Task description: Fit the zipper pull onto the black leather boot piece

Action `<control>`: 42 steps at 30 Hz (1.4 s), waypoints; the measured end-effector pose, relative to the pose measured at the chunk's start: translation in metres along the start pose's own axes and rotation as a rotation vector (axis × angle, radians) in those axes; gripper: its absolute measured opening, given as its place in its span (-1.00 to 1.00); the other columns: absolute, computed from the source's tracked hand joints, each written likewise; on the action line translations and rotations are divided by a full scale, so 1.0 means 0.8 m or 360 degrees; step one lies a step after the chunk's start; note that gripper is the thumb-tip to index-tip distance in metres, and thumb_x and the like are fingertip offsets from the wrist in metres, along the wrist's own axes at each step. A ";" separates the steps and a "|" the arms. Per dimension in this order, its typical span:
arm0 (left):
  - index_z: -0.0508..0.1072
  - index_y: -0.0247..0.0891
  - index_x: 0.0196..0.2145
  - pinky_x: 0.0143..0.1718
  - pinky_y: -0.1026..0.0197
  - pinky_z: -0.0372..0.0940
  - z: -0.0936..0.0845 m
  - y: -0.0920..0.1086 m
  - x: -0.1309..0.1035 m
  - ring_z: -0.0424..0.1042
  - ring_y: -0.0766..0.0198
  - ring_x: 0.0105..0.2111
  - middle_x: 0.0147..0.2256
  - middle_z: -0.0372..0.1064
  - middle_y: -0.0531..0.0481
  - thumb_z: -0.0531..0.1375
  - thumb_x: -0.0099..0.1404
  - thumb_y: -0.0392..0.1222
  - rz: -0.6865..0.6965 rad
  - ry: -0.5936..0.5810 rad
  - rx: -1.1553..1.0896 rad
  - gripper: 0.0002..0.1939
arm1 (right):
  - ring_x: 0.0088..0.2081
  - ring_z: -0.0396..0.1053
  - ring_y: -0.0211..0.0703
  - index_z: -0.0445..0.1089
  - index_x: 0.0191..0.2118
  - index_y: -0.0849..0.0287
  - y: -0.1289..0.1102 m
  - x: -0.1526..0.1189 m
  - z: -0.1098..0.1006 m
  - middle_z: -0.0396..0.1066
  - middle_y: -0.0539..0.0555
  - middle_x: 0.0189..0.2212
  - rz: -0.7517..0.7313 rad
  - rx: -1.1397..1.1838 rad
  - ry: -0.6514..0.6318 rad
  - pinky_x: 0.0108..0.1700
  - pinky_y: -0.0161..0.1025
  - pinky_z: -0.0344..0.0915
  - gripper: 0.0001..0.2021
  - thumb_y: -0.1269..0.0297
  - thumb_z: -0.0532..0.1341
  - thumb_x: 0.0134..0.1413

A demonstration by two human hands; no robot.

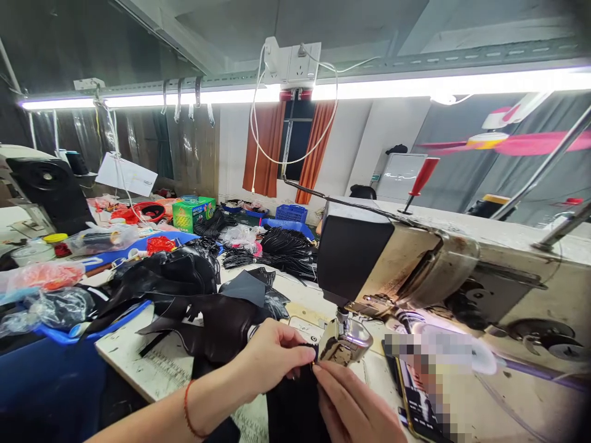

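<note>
My left hand (276, 355) pinches the top edge of a black strip of material (293, 409) between thumb and fingers. Close beside it, my right hand (353, 403) has its fingertips closed on the same edge. The strip hangs down toward me between both hands. Just beyond my fingers is the presser and needle area of a sewing machine (357, 252), with a shiny metal guard (357, 338). Dark leather pieces (221, 323) lie on the machine table to the left of my left hand.
A phone (415, 400) lies right of my right hand. A red-handled screwdriver (422, 178) stands on the machine. Bundles of black strips (286, 246), a green box (194, 212) and blue trays are heaped behind. A blue bin (60, 387) stands at left.
</note>
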State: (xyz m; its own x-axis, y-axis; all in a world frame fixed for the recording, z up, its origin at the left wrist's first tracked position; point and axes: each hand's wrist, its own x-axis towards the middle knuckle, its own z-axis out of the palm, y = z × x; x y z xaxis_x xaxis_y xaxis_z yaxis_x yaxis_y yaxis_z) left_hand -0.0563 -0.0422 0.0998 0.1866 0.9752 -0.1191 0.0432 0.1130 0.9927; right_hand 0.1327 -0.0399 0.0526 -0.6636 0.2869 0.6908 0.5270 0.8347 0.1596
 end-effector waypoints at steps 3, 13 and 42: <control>0.43 -0.34 -0.59 -0.53 0.29 0.08 0.001 0.002 -0.001 0.18 0.40 -0.60 -0.62 0.26 0.11 0.26 -0.03 -0.09 -0.0003 -0.0005 -0.0042 -0.77 | -0.20 0.52 -0.23 0.32 -0.01 0.26 0.009 0.004 -0.010 0.53 0.17 -0.21 -0.0036 0.0127 -0.0087 -0.12 -0.43 0.44 -0.71 0.51 0.10 0.13; 0.43 -0.35 -0.62 -0.54 0.30 0.13 0.009 0.001 0.001 0.20 0.43 -0.64 -0.63 0.29 0.09 0.31 -0.13 -0.08 -0.0121 0.0012 -0.0271 -0.75 | -0.22 0.51 -0.18 0.35 -0.05 0.31 0.012 0.007 -0.018 0.52 0.20 -0.25 -0.0238 -0.0039 -0.0031 -0.12 -0.36 0.43 -0.75 0.53 0.03 0.22; 0.40 -0.32 -0.60 -0.48 0.28 -0.01 0.018 -0.014 -0.008 0.11 0.40 -0.54 -0.58 0.21 0.11 0.29 -0.06 -0.12 -0.0121 0.0347 -0.0508 -0.79 | -0.40 0.37 -0.27 0.35 -0.24 0.23 -0.008 0.019 0.014 0.43 0.09 -0.39 0.0181 0.0250 0.0292 -0.35 -0.37 0.34 -0.80 0.60 0.04 0.16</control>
State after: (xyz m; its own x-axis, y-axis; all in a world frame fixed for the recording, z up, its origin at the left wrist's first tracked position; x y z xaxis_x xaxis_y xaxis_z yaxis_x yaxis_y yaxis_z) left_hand -0.0442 -0.0525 0.0890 -0.0195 0.9755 -0.2193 -0.2650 0.2064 0.9419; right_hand 0.1135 -0.0356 0.0538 -0.4898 0.3052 0.8167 0.4946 0.8687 -0.0280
